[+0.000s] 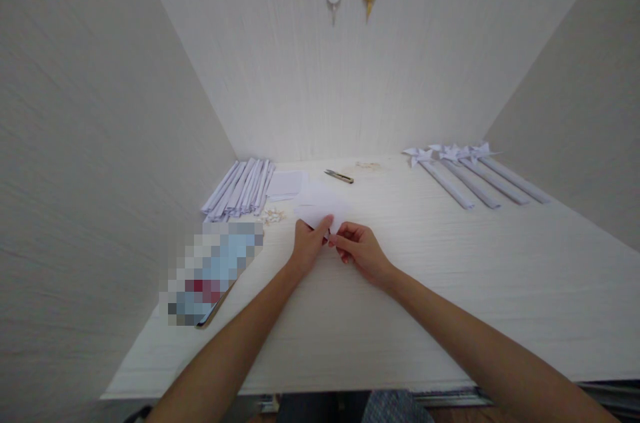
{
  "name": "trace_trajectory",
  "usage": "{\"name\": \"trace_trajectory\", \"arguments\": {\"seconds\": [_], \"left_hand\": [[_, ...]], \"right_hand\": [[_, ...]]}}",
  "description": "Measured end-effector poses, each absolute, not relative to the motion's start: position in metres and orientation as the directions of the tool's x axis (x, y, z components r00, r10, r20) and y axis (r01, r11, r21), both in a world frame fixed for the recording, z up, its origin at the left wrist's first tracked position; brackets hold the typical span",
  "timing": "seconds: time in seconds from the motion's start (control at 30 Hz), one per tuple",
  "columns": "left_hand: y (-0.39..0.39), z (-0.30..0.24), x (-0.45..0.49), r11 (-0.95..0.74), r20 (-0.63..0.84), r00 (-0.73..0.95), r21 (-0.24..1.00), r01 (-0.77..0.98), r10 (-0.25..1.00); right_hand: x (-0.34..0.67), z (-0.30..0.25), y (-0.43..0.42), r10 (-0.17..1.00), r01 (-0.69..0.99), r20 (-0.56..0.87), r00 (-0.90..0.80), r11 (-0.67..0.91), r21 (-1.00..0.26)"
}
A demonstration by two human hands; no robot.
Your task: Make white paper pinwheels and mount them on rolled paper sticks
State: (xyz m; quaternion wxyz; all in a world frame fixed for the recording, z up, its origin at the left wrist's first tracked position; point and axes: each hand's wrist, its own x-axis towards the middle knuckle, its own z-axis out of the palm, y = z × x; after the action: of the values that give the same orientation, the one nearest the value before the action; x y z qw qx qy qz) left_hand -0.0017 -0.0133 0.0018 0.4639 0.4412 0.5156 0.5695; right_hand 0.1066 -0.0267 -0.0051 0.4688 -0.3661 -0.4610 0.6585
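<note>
A white sheet of paper (320, 204) lies on the pale table (450, 290) in front of me. My left hand (307, 242) pinches its near edge with thumb and fingers closed. My right hand (359, 248) grips the same edge just to the right, fingers curled. Both hands nearly touch each other at the paper's near corner.
A pile of folded white paper strips (241, 188) and small white sheets (286, 183) lie at the back left. A utility knife (339, 176) lies behind the paper. Several finished paper pinwheels on rolled sticks (470, 173) lie at the right. A blurred flat object (213, 273) lies left.
</note>
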Motion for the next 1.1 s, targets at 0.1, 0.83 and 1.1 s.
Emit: {"name": "trace_trajectory", "arguments": {"seconds": [0.1, 0.83, 1.1], "left_hand": [[-0.0131, 0.0025, -0.0014, -0.054, 0.035, -0.194, 0.994, -0.095, 0.980], [-0.0130, -0.0008, -0.0010, -0.058, 0.051, -0.153, 0.997, -0.043, 0.987], [-0.0149, -0.0010, -0.0001, -0.046, 0.039, -0.105, 0.997, -0.064, 0.994]], "right_hand": [[0.1061, -0.0058, -0.0266, 0.961, -0.286, -0.046, -0.272, -0.126, -0.950], [0.1050, -0.0085, -0.0242, 0.982, -0.265, -0.041, -0.185, -0.090, -0.960], [0.1056, -0.0112, -0.0262, 0.989, -0.281, 0.004, -0.149, -0.038, -0.959]]}}
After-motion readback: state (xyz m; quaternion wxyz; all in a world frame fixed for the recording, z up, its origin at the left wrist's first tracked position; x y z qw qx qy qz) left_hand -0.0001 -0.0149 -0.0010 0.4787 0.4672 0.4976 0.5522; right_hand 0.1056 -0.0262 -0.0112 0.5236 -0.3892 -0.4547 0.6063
